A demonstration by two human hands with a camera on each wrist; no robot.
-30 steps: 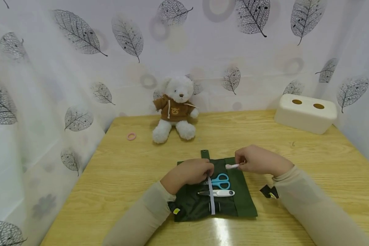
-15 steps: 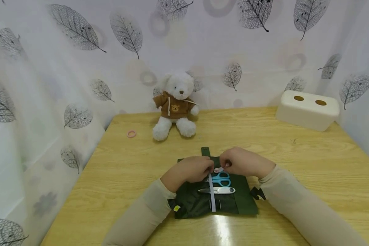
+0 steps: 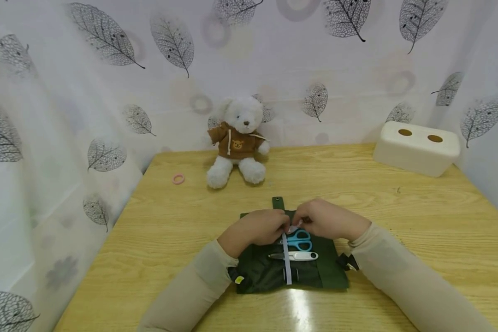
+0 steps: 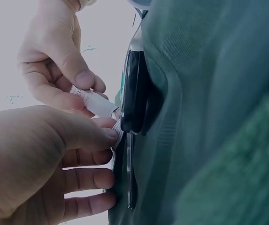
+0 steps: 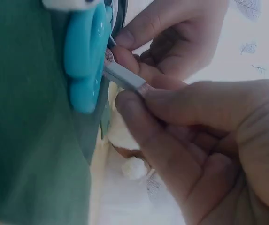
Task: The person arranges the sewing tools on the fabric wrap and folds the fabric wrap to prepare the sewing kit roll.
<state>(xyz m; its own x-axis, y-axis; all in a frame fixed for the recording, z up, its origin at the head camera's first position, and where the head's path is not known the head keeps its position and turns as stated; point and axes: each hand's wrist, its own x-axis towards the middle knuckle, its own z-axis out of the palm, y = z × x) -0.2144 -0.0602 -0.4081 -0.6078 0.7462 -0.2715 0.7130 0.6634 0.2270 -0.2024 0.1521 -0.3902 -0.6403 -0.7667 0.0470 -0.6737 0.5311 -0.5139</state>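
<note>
On the table lies an unrolled dark green fabric pouch (image 3: 334, 272) with a white elastic strap (image 3: 287, 265) across it. My left hand (image 3: 260, 228) pinches the strap near its far end with thumb and index finger; in the left wrist view the other fingers (image 4: 89, 179) extend. My right hand (image 3: 329, 220) pinches a small pale pink thread bundle with a white paper band (image 5: 125, 76), its far end at the strap beside my left fingertips. Whether that end lies under the strap I cannot tell. Blue-handled scissors (image 3: 303, 246), a white-handled pointed tool (image 3: 303, 256) and a dark spool-like item (image 3: 292, 275) sit under the strap.
A white teddy bear in a brown hoodie (image 3: 238, 143) sits at the back of the wooden table (image 3: 182, 258). To its left lies a pink ring (image 3: 178, 179). A cream box with two holes (image 3: 417, 150) stands at the back right, before a leaf-print curtain (image 3: 249, 55).
My right hand has moved left with the thread bundle, from the pouch's right flap to the strap. My left hand has stayed at the strap's far end.
</note>
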